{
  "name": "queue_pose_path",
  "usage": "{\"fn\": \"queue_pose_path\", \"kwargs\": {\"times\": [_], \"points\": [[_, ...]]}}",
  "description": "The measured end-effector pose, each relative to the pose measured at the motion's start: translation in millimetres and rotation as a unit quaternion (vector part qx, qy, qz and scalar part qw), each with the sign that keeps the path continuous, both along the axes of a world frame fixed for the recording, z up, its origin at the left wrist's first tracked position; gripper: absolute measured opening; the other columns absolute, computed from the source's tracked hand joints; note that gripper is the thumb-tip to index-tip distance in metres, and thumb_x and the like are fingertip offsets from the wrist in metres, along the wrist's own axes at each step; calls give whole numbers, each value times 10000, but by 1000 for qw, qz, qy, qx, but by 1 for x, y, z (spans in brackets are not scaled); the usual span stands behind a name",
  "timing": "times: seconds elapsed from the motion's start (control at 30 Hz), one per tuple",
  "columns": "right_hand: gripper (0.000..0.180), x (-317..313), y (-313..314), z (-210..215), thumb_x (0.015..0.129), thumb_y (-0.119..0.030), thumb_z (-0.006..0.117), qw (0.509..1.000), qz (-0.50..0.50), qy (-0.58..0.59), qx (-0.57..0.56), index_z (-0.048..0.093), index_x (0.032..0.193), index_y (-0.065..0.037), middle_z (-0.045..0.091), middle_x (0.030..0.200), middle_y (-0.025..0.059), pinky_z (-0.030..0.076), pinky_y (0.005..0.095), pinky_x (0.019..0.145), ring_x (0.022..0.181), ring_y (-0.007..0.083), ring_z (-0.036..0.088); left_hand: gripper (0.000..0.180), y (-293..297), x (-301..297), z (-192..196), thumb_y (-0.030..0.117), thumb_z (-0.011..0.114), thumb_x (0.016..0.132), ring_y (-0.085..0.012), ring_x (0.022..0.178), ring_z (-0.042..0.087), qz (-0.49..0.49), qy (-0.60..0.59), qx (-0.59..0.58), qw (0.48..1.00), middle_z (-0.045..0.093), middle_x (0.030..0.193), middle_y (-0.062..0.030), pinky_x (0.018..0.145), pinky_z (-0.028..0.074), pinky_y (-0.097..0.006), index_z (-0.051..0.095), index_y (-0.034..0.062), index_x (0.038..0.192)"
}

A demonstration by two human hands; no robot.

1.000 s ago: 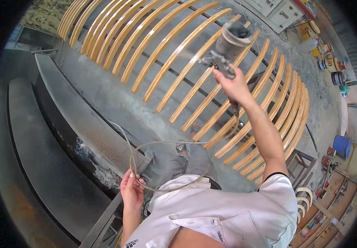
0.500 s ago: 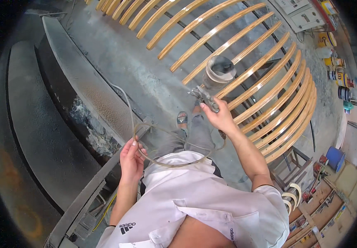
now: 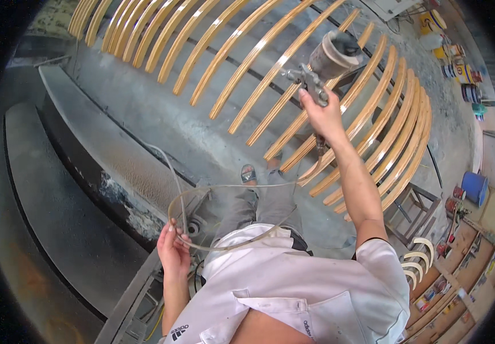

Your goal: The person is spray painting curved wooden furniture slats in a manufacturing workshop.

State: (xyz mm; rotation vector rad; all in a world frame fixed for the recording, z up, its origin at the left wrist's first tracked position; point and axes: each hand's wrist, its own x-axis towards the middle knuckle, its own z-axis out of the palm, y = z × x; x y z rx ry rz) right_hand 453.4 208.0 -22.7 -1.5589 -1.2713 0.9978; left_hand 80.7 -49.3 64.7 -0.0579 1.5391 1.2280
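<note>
Now the right hand (image 3: 323, 117), its grip clenched around the spray gun (image 3: 325, 64), has swung outward over the curved wooden slats (image 3: 282, 61), while the left hand (image 3: 174, 250) pinches the looped hose (image 3: 224, 249).

To the left of the grey metal spray gun with a round cup (image 3: 323, 66), an open strip of grey concrete floor (image 3: 190, 135) gave a hand room. Curved, glossy yellow-brown wooden slats (image 3: 256, 47) hemmed the spray gun on both sides, leaving only narrow gaps. Nearer the wearer than the gun, a looped, translucent thin hose (image 3: 242, 186) crossed the way; farther left, a long, curved dark-grey panel (image 3: 98, 132) bounded the strip.
</note>
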Motion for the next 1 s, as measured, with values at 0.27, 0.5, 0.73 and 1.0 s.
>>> {"fn": "queue_pose_path", "kwargs": {"times": [0.27,0.5,0.73,1.0], "points": [[248,73,94,23,870,-262,678,1000,-27,6,4,641,902,-19,587,644,-19,428,270,550,591,76,519,245,33,42,10,109,533,958,-113,614,581,-15,15,-11,1000,610,805,-27,586,521,-248,584,22,1181],[225,130,173,26,874,-270,662,998,-53,17,-7,621,846,-50,585,637,-11,435,264,414,497,81,527,264,66,81,28,119,551,954,-136,624,598,-51,49,7,997,619,823,-35,572,513,-267,579,17,1195],[214,191,277,-17,874,-251,656,993,-111,25,39,623,874,-40,605,657,10,456,281,414,519,105,556,295,86,107,28,64,582,928,-149,679,614,-125,58,30,990,625,874,-60,605,528,-283,559,-10,1213],[252,240,391,-47,843,-259,662,986,-163,-20,37,625,920,-22,620,629,52,487,322,426,471,161,586,325,112,135,51,53,618,920,-177,861,636,-170,-5,28,985,649,1018,-64,783,531,-336,570,16,1239]]}}
